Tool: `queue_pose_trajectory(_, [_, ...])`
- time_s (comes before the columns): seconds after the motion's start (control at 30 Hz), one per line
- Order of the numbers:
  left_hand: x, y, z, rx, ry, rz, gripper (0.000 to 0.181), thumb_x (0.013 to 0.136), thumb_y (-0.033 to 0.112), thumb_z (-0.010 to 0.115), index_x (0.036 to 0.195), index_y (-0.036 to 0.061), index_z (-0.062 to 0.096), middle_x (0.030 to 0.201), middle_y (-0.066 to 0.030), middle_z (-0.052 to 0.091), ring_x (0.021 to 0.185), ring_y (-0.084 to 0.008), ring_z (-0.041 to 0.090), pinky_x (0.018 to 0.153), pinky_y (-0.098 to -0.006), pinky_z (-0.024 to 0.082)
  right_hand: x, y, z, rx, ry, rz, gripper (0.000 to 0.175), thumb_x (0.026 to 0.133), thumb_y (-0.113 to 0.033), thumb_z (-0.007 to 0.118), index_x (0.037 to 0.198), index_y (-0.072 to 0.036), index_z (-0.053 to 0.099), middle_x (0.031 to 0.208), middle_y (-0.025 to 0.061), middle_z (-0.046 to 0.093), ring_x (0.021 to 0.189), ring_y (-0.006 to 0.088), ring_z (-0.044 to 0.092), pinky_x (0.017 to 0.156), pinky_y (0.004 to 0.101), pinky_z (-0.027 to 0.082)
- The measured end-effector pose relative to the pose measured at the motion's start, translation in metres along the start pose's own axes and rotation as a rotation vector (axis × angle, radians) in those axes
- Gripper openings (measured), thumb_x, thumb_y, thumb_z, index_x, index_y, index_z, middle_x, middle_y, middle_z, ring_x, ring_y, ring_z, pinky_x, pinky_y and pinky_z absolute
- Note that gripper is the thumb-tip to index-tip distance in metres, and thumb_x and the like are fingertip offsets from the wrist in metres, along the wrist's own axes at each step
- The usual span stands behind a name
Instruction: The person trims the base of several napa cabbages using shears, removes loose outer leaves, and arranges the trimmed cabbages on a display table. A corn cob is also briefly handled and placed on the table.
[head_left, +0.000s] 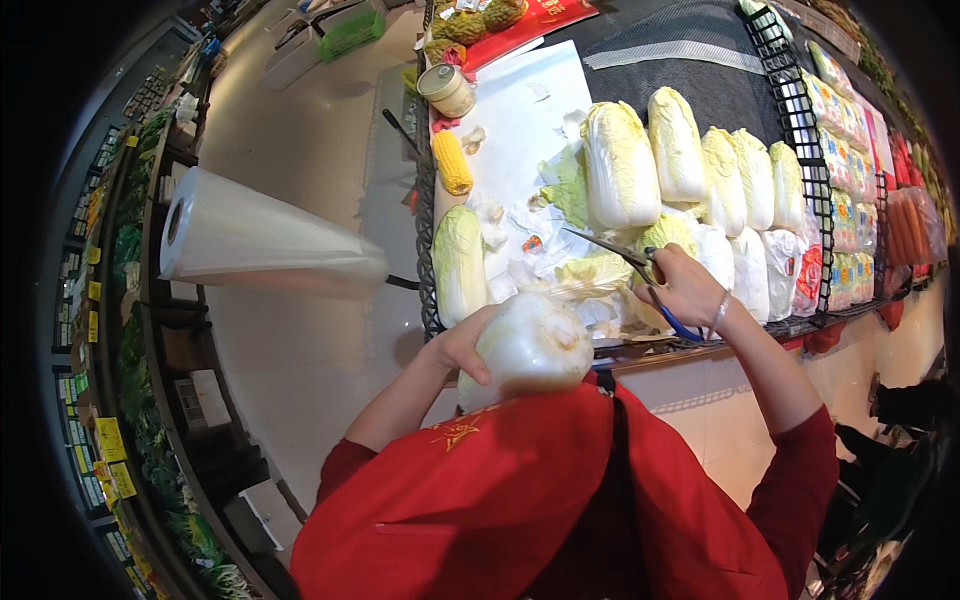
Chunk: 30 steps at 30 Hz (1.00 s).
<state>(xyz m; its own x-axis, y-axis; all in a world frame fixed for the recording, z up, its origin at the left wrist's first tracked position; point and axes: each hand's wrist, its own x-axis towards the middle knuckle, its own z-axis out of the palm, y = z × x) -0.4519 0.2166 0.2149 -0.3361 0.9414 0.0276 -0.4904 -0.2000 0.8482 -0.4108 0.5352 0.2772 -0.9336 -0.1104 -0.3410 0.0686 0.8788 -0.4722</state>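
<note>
My left hand (459, 346) holds a napa cabbage (534, 339) against the front of my red vest, its white cut base turned towards the display. In my right hand (688, 286) is a pair of scissors (611, 246) with blue handles. The blades point up and left over loose leaves and appear slightly apart, clear of the held cabbage. Under them lie a trimmed pale leaf (596, 276) and a green outer leaf (568, 187). Several napa cabbages (621, 169) lie in a row past my right hand, and one more cabbage (458, 264) sits at the left edge.
A corn cob (451, 163) and a lidded tub (446, 90) stand along the display's left side. A large roll of plastic film (270, 236) juts out into the aisle. A black mesh divider (808, 150) separates stacked packs (844, 199) at right. Vegetable shelves (135, 337) line the far left.
</note>
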Motion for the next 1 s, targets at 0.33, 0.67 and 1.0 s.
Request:
queue_pose_trajectory(0.33, [0.006, 0.026, 0.012, 0.731, 0.567, 0.396, 0.118, 0.047, 0.025, 0.093, 0.140, -0.0018, 0.025, 0.129, -0.0159, 0.049, 0.119, -0.0249, 0.050, 0.102, -0.0372, 0.039, -0.048, -0.025, 0.021, 0.246, 0.198, -0.208, 0.044, 0.074, -0.032, 0.074, 0.081, 0.001, 0.046, 0.085, 0.0185, 0.045, 0.081, 0.0341, 0.047, 0.073, 0.0385, 0.043])
queue_pose_trajectory(0.67, [-0.001, 0.016, 0.037, 0.788, 0.606, 0.436, 0.115, 0.048, 0.024, 0.092, 0.139, -0.0040, 0.028, 0.128, -0.0181, 0.050, 0.117, -0.0255, 0.052, 0.100, -0.0377, 0.041, -0.056, -0.034, 0.024, 0.122, 0.118, -0.195, 0.057, 0.074, -0.040, 0.074, 0.084, 0.007, 0.043, 0.089, 0.0215, 0.044, 0.082, 0.0361, 0.048, 0.076, 0.0402, 0.044])
queue_pose_trajectory(1.0, [-0.013, 0.006, 0.049, 0.747, 0.626, 0.319, 0.110, 0.051, 0.024, 0.091, 0.138, -0.0050, 0.030, 0.124, -0.0177, 0.054, 0.112, -0.0244, 0.055, 0.098, -0.0370, 0.043, -0.031, -0.038, 0.031, 0.041, 0.030, -0.168, 0.058, 0.078, -0.036, 0.066, 0.098, 0.016, 0.050, 0.097, 0.0303, 0.051, 0.091, 0.0420, 0.056, 0.083, 0.0414, 0.048])
